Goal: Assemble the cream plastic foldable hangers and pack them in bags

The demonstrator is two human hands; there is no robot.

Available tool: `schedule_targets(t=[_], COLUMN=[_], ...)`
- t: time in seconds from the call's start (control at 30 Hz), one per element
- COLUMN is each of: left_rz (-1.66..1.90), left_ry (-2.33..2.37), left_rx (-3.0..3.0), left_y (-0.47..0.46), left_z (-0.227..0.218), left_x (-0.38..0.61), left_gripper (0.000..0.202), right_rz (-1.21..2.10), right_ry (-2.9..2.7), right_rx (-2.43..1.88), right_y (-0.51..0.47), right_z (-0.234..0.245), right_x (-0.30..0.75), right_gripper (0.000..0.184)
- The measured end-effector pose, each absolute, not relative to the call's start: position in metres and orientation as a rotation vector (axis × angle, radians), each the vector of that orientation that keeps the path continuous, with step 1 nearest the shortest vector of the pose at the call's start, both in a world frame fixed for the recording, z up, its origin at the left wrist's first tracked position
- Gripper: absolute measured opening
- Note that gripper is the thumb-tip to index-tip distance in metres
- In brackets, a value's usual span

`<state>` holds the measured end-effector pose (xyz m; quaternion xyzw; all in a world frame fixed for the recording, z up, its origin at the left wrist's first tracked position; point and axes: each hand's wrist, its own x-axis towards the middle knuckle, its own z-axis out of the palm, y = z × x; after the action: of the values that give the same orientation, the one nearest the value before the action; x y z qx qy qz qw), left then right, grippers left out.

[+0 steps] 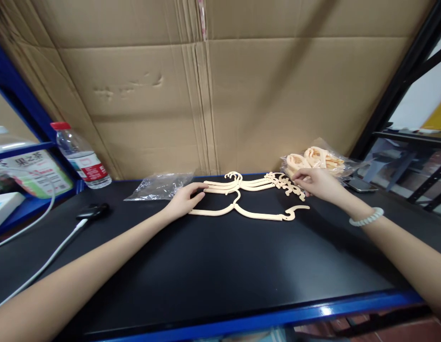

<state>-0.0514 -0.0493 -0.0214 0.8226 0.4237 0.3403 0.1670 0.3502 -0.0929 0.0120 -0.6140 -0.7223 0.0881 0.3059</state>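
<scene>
Cream plastic clothes hangers (258,184) lie stacked at the back of the black table, hooks upward in the view. A single hanger (216,212) lies in front of them, with a loose hooked end piece (291,213) against its right end. My left hand (185,201) rests over the left ends of the hangers, fingers stretched out and thumb apart. Beside several small cream hook pieces (288,185), my right hand (320,184) has its fingers curled in a pinch. What sits between those fingertips is too small to make out.
A clear bag of cream parts (316,159) stands behind my right hand, near a phone (361,185). At the left are a flattened plastic bag (159,186), a red-capped bottle (81,156) and a black adapter (92,211) on a white cable. Cardboard (135,95) walls the back.
</scene>
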Motion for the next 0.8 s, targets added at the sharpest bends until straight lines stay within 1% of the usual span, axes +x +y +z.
schedule_targets(t=[0.1, 0.2, 0.27, 0.37, 0.43, 0.57, 0.8], left_rz=[0.952, 0.941, 0.925, 0.893, 0.882, 0.875, 0.811], left_ry=[1.244, 1.279, 1.301, 1.331, 1.353, 1.369, 1.251], left_rx=[2.264, 2.243, 2.247, 2.276, 2.306, 2.410, 2.634], left_y=[-0.046, -0.044, -0.041, -0.036, -0.032, -0.026, -0.022], left_z=[-0.021, -0.021, -0.021, -0.023, -0.024, -0.023, -0.014], left_x=[-0.056, -0.058, -0.058, -0.056, -0.055, -0.051, -0.040], left_gripper=[0.035, 0.036, 0.038, 0.038, 0.036, 0.029, 0.019], right_rz=[0.238, 0.171, 0.082, -0.150, -0.273, -0.363, -0.453], right_ry=[-2.013, -2.141, -2.225, -2.417, -2.535, -2.611, -2.568], right_rx=[-1.658, -1.692, -1.688, -1.551, -1.461, -1.465, -1.382], right_y=[-0.093, -0.093, -0.090, -0.082, -0.077, -0.075, -0.077], right_z=[0.014, 0.016, 0.014, 0.007, -0.001, -0.010, -0.014], right_x=[0.354, 0.359, 0.362, 0.364, 0.364, 0.361, 0.354], right_gripper=[0.017, 0.020, 0.021, 0.024, 0.027, 0.030, 0.023])
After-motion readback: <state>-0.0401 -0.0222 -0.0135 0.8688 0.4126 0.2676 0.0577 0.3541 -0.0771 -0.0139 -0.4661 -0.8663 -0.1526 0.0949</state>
